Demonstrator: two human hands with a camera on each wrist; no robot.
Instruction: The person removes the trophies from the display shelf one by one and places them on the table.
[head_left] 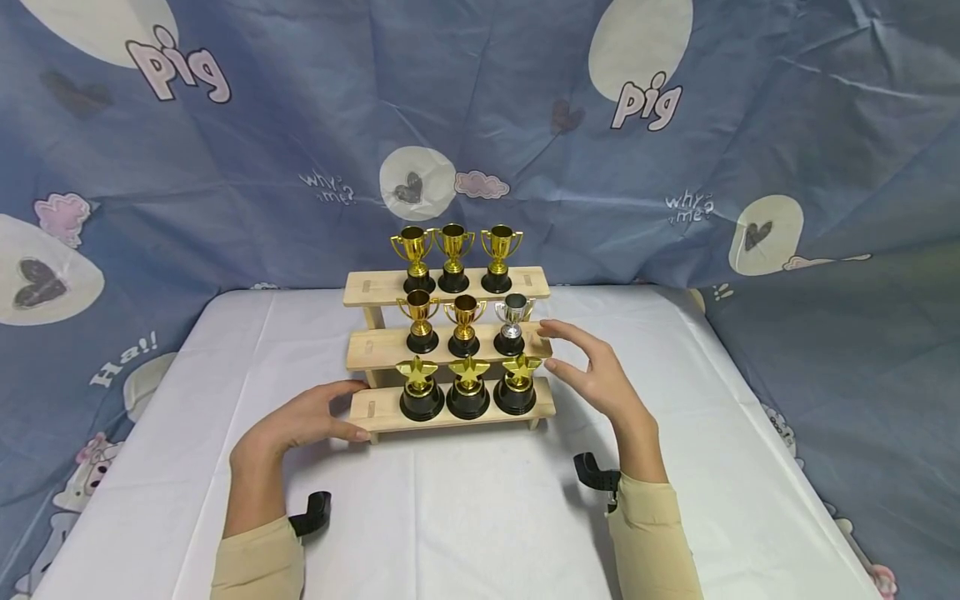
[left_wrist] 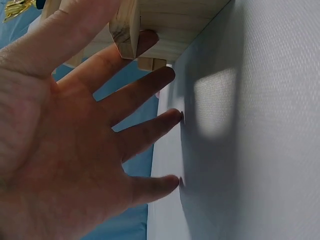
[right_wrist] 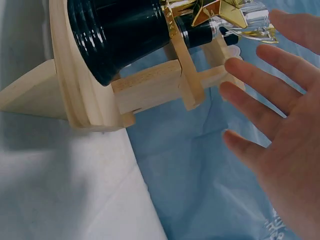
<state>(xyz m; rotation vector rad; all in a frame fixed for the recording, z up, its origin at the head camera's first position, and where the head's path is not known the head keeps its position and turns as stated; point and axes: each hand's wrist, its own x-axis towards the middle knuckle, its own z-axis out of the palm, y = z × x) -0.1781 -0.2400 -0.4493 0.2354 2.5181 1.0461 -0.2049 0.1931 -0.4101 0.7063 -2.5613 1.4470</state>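
"What's closest?"

"Two tan sleeves (head_left: 654, 533)."

"What's biggest?"

"A blue cloth (head_left: 480, 100) with 'pig' on it. Next is the white counter (head_left: 465, 533). A wooden shelf (head_left: 366, 288) with three steps stands on it, near the cloth."

"Who touches it?"

"The left hand (head_left: 302, 414) has its fingers spread. Its thumb and first finger are at the left end of the bottom step (head_left: 384, 410). The right hand (head_left: 603, 379) is loose and holds nothing, right by the end of the middle step (head_left: 367, 350). I can't tell if it touches."

"And the prizes?"

"Three star prizes (head_left: 468, 402) are lowest. Five gold cups (head_left: 453, 243) are higher up. One silver cup (head_left: 513, 310) is on the middle step."
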